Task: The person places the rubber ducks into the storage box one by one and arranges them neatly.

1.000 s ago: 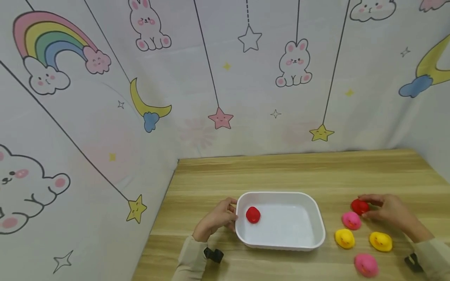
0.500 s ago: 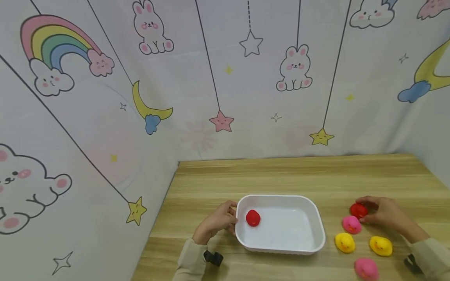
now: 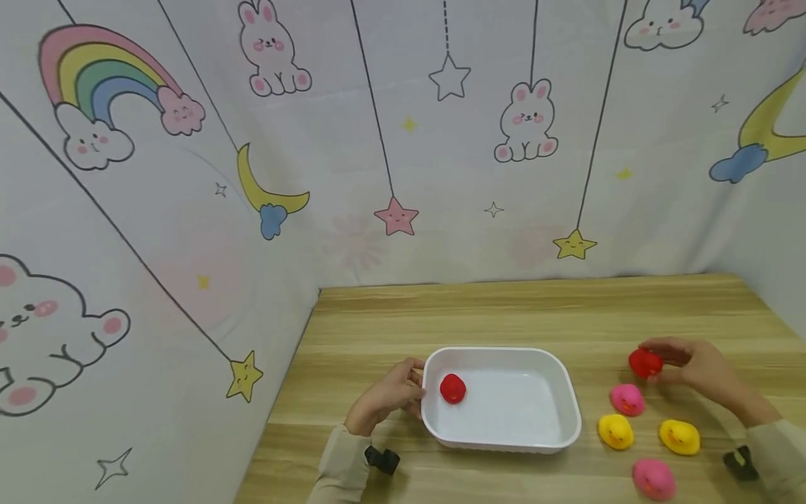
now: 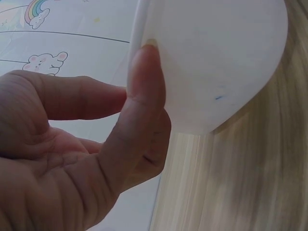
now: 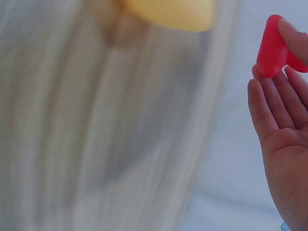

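On the right, my right hand [image 3: 708, 371] pinches a red rubber duck [image 3: 645, 363] between thumb and fingers, held off the table. The right wrist view shows this red duck [image 5: 272, 48] gripped at the fingertips. My left hand [image 3: 392, 395] pinches the left rim of a white plastic tub [image 3: 504, 446]; in the left wrist view thumb and fingers [image 4: 144, 86] sit on either side of the tub wall [image 4: 226, 53]. Inside the tub, near its left end, lies another red duck [image 3: 453, 388].
Below the right hand stand a pink duck [image 3: 627, 400], two yellow ducks, one left [image 3: 616, 431] and one right [image 3: 680, 437], and a nearer pink duck [image 3: 654, 479]. The wooden table [image 3: 504, 308] ends at a printed cloth backdrop [image 3: 453, 161].
My right hand has taken hold of the red duck and lifted it up, away from the pink duck beside it. The left hand keeps its grip on the tub.
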Available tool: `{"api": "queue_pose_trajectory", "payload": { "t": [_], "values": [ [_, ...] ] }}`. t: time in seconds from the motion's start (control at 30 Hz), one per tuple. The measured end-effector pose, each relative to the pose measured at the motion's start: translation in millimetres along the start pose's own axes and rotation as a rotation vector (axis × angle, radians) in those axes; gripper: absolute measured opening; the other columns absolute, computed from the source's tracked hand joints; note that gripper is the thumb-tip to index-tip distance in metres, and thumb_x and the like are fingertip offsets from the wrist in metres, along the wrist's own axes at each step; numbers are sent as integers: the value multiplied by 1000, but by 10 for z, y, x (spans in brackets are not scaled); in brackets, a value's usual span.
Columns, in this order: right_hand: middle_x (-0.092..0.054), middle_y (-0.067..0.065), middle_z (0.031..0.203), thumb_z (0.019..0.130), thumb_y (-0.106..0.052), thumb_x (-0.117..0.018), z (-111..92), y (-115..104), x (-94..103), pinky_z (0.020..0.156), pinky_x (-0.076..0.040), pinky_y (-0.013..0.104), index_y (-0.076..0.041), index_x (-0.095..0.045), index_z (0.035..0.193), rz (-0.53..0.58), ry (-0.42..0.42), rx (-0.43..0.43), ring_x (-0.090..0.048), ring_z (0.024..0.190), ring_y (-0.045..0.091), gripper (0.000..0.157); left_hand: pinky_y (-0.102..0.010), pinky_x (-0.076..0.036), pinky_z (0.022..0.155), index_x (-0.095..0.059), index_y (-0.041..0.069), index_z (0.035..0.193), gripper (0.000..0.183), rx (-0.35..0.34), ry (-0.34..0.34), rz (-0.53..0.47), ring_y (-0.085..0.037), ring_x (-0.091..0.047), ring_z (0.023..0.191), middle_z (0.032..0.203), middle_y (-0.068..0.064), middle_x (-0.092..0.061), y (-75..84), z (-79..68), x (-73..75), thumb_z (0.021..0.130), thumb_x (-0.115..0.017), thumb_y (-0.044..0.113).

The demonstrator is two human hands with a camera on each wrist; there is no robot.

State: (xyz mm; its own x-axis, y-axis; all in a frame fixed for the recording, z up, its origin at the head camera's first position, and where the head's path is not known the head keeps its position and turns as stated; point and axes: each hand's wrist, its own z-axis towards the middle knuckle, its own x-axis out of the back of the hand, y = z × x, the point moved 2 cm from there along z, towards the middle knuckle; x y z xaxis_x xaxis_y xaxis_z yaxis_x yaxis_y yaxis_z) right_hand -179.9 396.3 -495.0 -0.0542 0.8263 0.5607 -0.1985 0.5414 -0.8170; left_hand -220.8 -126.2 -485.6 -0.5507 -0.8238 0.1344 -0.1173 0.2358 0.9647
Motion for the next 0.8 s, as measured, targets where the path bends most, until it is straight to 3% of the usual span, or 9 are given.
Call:
{"api": "queue_pose_trajectory", "payload": {
  "t": [0.2, 0.8],
  "values": [
    [-68, -22, 116, 86, 0, -77, -21, -147, 37, 76, -59, 16, 5, -60, 133, 100, 6, 3, -61, 103, -9, 50, -31, -63, 53, -37, -15, 134, 50, -3, -12, 23, -23, -58, 68, 99, -24, -53, 9, 8, -14, 87, -53, -12],
    [-68, -19, 118, 89, -11, -79, 192, -739, -42, 80, -60, 20, -1, -62, 134, 70, -3, 23, -61, 105, -8, 49, -25, -60, 50, -37, -16, 132, 52, -17, -6, 16, -20, -57, 65, 95, -18, -50, 7, -7, -20, 83, -52, -12]
  ]
}}
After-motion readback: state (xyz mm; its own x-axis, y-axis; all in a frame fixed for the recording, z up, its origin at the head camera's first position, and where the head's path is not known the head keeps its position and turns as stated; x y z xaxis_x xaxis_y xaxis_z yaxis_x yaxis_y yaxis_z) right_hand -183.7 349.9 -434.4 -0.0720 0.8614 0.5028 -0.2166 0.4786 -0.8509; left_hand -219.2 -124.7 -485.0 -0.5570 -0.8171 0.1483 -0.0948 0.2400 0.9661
